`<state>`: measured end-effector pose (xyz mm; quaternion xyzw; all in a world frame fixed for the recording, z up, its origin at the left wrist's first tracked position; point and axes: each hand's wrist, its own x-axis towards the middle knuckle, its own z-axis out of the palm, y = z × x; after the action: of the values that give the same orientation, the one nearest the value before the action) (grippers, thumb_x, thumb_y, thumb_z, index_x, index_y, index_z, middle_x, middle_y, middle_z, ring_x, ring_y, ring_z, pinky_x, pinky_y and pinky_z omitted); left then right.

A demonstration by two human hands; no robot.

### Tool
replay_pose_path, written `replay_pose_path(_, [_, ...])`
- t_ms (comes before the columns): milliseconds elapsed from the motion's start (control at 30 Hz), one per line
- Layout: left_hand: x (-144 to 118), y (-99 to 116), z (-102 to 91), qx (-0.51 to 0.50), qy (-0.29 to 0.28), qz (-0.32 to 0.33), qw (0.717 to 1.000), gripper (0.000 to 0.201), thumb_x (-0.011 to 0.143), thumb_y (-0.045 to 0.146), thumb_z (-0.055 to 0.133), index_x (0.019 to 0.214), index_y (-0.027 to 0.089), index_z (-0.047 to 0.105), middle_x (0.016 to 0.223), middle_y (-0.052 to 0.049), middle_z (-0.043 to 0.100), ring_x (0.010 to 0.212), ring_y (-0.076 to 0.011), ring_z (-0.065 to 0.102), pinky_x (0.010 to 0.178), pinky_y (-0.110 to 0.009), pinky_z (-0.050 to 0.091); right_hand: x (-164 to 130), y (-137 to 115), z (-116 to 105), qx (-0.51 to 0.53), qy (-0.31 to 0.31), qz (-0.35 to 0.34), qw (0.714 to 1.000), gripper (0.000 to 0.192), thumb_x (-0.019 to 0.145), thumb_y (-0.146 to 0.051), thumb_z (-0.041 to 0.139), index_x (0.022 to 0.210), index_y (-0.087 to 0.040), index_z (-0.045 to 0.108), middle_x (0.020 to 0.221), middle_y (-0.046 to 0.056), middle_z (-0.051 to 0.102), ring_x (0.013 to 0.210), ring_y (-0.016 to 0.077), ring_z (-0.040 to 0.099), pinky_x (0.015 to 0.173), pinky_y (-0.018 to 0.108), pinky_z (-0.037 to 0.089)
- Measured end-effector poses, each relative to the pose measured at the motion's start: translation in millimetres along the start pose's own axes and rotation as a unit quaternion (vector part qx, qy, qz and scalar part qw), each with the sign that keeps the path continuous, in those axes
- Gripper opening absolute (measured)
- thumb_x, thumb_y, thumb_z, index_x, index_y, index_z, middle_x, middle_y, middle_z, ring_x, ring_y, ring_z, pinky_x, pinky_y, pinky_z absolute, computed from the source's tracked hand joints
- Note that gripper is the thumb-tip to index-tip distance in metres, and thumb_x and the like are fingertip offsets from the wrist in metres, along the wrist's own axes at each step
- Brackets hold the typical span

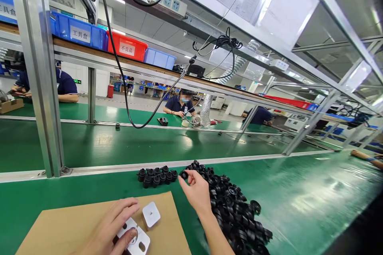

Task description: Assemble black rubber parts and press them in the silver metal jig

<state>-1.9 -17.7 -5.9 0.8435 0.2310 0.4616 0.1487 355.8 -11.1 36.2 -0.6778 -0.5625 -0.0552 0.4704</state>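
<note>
My left hand (115, 227) rests over a white metal plate (140, 243) with holes, its thumb across the plate's round centre and its fingers along the far side. A white square block with a small pin on top (151, 214) stands just right of it, on brown cardboard (66, 227). My right hand (196, 189) pinches a small round black plastic part (184, 174) between thumb and fingertips. That part is at the left edge of a large heap of similar black parts (236, 207). Left of my right fingertips, several black parts stand grouped in rows (156, 177).
A metal upright (36, 71) rises at the left from the green bench (98, 187). Above runs a shelf with blue bins (79, 30) and a red bin (127, 46). A black cable (119, 67) hangs low. Co-workers sit across the bench; another person's arm (366, 157) is at far right.
</note>
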Motion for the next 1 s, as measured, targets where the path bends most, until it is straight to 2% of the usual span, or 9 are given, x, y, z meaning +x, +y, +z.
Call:
replay_pose_path(300, [1, -2, 0.4, 0.002, 0.002, 0.013, 1.000, 0.047, 0.106, 0.034, 0.055, 0.153, 0.035, 0.054, 0.142, -0.009, 0.071, 0.128, -0.0265, 0.070, 0.110, -0.031, 0.058, -2, -10, -3, 0.018, 0.038, -0.029, 0.999, 0.039, 0.091, -0.052, 0.066, 0.106, -0.016, 0.071, 0.069, -0.003, 0.051, 0.061, 0.0161, 0.051, 0.058, 0.027, 0.044])
replay_pose_path(467, [2, 0, 0.6, -0.001, 0.006, 0.009, 1.000, 0.040, 0.108, 0.037, 0.053, 0.148, 0.034, 0.057, 0.142, -0.008, 0.071, 0.128, -0.0233, 0.070, 0.109, -0.028, 0.058, 1, -2, -1, 0.006, 0.023, 0.004, 1.000, 0.037, 0.087, -0.051, 0.067, 0.101, -0.017, 0.070, 0.060, -0.008, 0.044, 0.053, 0.0147, 0.048, 0.056, 0.027, 0.042])
replay_pose_path(567, [1, -1, 2.0, -0.005, 0.006, 0.006, 1.000, 0.041, 0.107, 0.036, 0.053, 0.148, 0.034, 0.056, 0.140, -0.007, 0.072, 0.127, -0.0236, 0.070, 0.111, -0.030, 0.057, 5, -1, -3, -0.008, 0.008, 0.020, 1.000, 0.039, 0.086, -0.053, 0.068, 0.100, -0.017, 0.070, 0.059, -0.008, 0.045, 0.054, 0.0153, 0.050, 0.058, 0.027, 0.042])
replay_pose_path(700, [1, -8, 5.0, -0.009, 0.002, 0.001, 1.000, 0.046, 0.104, 0.033, 0.059, 0.150, 0.036, 0.054, 0.139, -0.006, 0.073, 0.126, -0.0262, 0.070, 0.109, -0.035, 0.059, 4, -14, -21, -0.026, -0.013, 0.032, 0.999, 0.045, 0.088, -0.057, 0.064, 0.106, -0.017, 0.071, 0.059, -0.006, 0.048, 0.057, 0.0169, 0.053, 0.061, 0.028, 0.043])
replay_pose_path(767, [1, -16, 7.0, -0.009, -0.005, 0.011, 1.000, 0.051, 0.101, 0.032, 0.061, 0.151, 0.037, 0.052, 0.138, -0.005, 0.074, 0.124, -0.0272, 0.071, 0.104, -0.035, 0.062, -7, -22, -35, -0.035, -0.042, 0.031, 0.998, 0.041, 0.085, -0.056, 0.069, 0.101, -0.019, 0.073, 0.057, -0.006, 0.050, 0.055, 0.0169, 0.054, 0.057, 0.027, 0.041])
replay_pose_path(867, [-2, -29, 11.1, -0.011, -0.025, 0.016, 0.999, 0.055, 0.099, 0.031, 0.063, 0.152, 0.038, 0.051, 0.136, -0.005, 0.075, 0.121, -0.0275, 0.073, 0.100, -0.035, 0.065, -38, -25, -51, -0.057, -0.087, 0.053, 0.993, 0.040, 0.086, -0.058, 0.068, 0.099, -0.021, 0.075, 0.056, -0.006, 0.051, 0.053, 0.0173, 0.055, 0.055, 0.027, 0.039])
replay_pose_path(933, [-6, -36, 14.9, -0.017, -0.037, -0.002, 0.999, 0.054, 0.100, 0.031, 0.063, 0.152, 0.038, 0.052, 0.136, -0.005, 0.075, 0.121, -0.0274, 0.073, 0.102, -0.036, 0.064, -64, -20, -55, -0.067, -0.123, 0.079, 0.987, 0.043, 0.085, -0.060, 0.068, 0.097, -0.020, 0.077, 0.054, -0.005, 0.050, 0.052, 0.0178, 0.055, 0.054, 0.027, 0.038])
replay_pose_path(1000, [-10, -40, 18.7, -0.026, -0.041, -0.020, 0.999, 0.052, 0.100, 0.032, 0.062, 0.152, 0.038, 0.055, 0.139, -0.005, 0.075, 0.125, -0.0278, 0.072, 0.107, -0.037, 0.062, -90, -12, -52, -0.055, -0.120, 0.095, 0.987, 0.048, 0.081, -0.064, 0.070, 0.097, -0.018, 0.078, 0.052, -0.005, 0.047, 0.050, 0.0173, 0.053, 0.052, 0.028, 0.038])
